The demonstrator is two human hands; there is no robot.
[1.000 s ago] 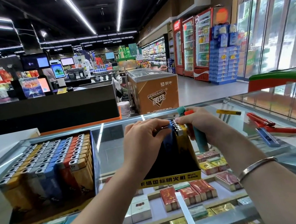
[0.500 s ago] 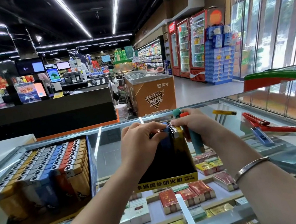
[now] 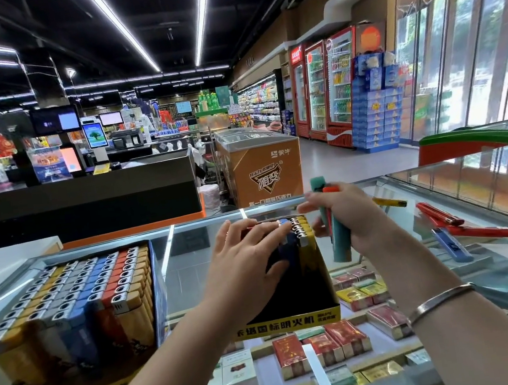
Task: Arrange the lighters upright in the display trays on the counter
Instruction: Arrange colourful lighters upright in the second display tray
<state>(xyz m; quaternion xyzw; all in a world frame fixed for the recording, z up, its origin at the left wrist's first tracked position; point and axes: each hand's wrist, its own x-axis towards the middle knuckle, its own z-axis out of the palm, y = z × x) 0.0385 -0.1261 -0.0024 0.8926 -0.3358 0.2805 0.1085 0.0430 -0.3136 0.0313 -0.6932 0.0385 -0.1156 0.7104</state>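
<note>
Two display trays sit on the glass counter (image 3: 191, 267) in the lower half of the frame. At lower left, the full tray (image 3: 159, 292) is packed with upright lighters (image 3: 75, 304) in yellow, grey, blue and orange rows. At lower centre, the yellow-fronted tray (image 3: 298, 319) is only partly filled: a few blue and yellow lighters (image 3: 300, 244) stand upright at its far end, the near part dark and bare.

The left hand (image 3: 245, 256) lies over the tops of those standing lighters, fingers spread and laid flat across their metal caps, thumb down the near side. The right hand (image 3: 349, 221), just right of the tray, has its fingers curled round a teal lighter (image 3: 341, 242) and an orange-red lighter (image 3: 329, 189), both held roughly upright; a metal bangle (image 3: 440, 299) circles that wrist.

At centre right, loose lighters lie flat on the glass: red ones (image 3: 469, 231), a blue one (image 3: 451, 243) and a yellow one (image 3: 391, 201) farther back. Cigarette packs (image 3: 322, 347) show through the glass below
</note>
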